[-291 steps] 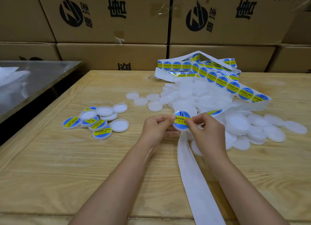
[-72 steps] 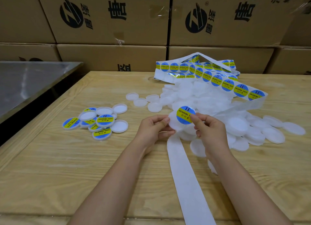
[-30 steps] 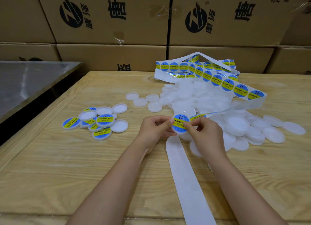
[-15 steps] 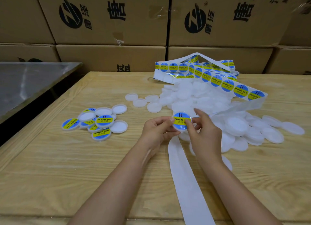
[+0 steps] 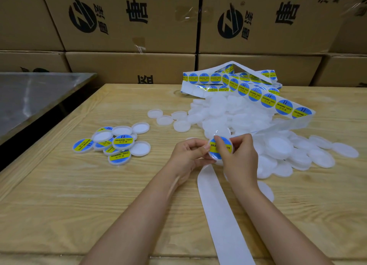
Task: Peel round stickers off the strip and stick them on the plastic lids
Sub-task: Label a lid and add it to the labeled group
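Both hands meet above the pale wooden worktop (image 5: 79,195). The left hand (image 5: 188,153) pinches the left rim of a round translucent white plastic lid (image 5: 218,161). The right hand (image 5: 238,155) grips the right rim, with one digit laid across the round blue-and-yellow sticker (image 5: 215,155) on the lid's face.

Judged step: pressing the sticker flat. Its centring cannot be checked because fingers hide part of the print.

Layout: the heap of blank white lids (image 5: 238,116) lies just beyond and right of the right hand. The white strip of unpeeled stickers (image 5: 268,100) is draped over the heap's far side. The cluster of labelled lids (image 5: 119,143) sits well to the left of the left hand. The bare white backing tape (image 5: 218,205) runs from under the hands back along the right forearm.

Risks:
- Uneven pressure from the single digit could trap a bubble or crease, and the adhesive likely allows no second try.
- The rim grip is thin on both sides, so a hard push could flip the lid out.
- The right forearm may catch the backing tape — a tug could drag the loaded strip across the heap and scatter blanks.
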The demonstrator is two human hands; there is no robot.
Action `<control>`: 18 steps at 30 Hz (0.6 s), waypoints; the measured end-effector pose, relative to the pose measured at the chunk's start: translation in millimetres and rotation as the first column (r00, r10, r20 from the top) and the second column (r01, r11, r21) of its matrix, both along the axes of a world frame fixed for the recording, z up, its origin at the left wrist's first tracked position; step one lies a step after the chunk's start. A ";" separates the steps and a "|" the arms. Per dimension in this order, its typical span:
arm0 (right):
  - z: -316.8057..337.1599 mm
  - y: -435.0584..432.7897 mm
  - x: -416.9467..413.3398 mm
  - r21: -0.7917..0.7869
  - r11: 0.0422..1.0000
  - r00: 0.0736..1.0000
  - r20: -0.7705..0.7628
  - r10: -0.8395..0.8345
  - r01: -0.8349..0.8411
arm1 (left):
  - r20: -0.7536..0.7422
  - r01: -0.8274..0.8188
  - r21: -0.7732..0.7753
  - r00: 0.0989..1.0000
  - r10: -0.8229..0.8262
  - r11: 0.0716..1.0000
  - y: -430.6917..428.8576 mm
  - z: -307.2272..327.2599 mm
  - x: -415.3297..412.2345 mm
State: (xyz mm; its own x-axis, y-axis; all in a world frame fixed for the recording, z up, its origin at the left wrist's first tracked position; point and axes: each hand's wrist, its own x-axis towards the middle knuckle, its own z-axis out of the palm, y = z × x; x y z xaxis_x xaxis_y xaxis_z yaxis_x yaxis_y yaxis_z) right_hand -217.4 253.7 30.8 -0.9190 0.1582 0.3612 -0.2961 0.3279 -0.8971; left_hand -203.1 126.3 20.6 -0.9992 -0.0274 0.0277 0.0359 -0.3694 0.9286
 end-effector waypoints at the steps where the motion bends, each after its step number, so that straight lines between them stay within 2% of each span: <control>1: 0.1 -1.5 1.2 -0.003 1.000 1.000 0.001 0.025 -0.025 | 0.003 -0.005 0.008 1.000 0.005 1.000 -0.1 0.1 0.1; 12: 1.1 0.9 0.4 0.039 0.958 0.958 0.004 0.286 -0.285 | 0.099 -0.038 0.223 0.995 0.016 0.974 -8.0 2.1 -0.2; 18: 0.3 7.2 -1.3 0.077 0.961 0.959 -0.084 0.271 -0.265 | 0.088 -0.030 0.207 0.996 0.012 0.978 -8.5 4.0 0.5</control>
